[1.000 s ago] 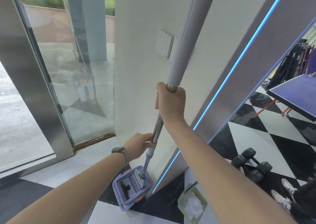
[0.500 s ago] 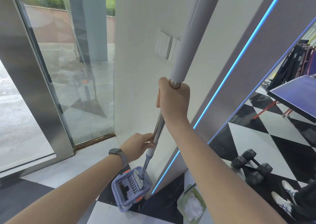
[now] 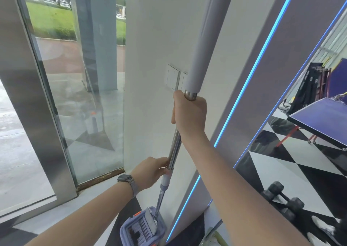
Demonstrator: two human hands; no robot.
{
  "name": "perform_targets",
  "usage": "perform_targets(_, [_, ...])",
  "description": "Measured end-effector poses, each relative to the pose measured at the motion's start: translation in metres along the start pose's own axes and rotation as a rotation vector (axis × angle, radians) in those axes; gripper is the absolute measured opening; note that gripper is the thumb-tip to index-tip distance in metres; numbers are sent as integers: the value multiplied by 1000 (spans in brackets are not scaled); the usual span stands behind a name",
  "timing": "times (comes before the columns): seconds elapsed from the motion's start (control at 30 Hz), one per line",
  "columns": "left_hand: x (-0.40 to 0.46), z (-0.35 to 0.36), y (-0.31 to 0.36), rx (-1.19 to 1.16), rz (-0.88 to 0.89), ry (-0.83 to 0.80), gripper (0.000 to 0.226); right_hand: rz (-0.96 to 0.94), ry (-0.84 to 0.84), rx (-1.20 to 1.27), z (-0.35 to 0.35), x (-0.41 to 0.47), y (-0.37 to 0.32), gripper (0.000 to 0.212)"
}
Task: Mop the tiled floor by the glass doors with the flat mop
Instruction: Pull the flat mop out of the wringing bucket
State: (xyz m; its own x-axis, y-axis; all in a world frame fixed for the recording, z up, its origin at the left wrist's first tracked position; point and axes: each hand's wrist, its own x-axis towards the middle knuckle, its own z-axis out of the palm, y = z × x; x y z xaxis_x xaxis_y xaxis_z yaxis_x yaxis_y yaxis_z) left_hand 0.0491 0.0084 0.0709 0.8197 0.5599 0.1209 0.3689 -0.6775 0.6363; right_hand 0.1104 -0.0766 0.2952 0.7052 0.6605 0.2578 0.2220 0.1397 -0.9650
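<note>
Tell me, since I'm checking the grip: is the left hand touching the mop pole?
Touching. The head view shows the left hand with fingers curled round the steel mop pole, just above its grey collar.

Flat mop (image 3: 173,151), steel pole with grey grip, near upright, head down in lilac bucket (image 3: 142,229) at 6 o'clock, black-and-white tiled floor (image 3: 281,163)

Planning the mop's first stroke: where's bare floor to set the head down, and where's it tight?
Free: the pale floor strip between the glass door's threshold and the mop bucket; also the checkered tiles between the blue-lit wall and the table-tennis table. Crowded: around the dumbbells and shoes at lower right.
</note>
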Motion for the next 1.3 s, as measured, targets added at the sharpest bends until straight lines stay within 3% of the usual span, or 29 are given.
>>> perform_targets(0.3, [3, -25, 25, 20, 40, 12, 27, -68, 18, 21, -5, 7, -32, 29])
perform_targets(0.73, [-16, -53, 52, 3, 67, 37, 14, -81, -8, 28, -6, -4, -63, 28])
perform_targets(1.0, [-19, -89, 85, 15, 174, 120, 7, -152, -14, 92, -13, -7, -120, 33])
perform_targets(1.3, [-49, -120, 98, 88, 201, 162, 14, -179, -91, 157, -5, -31, -150, 36])
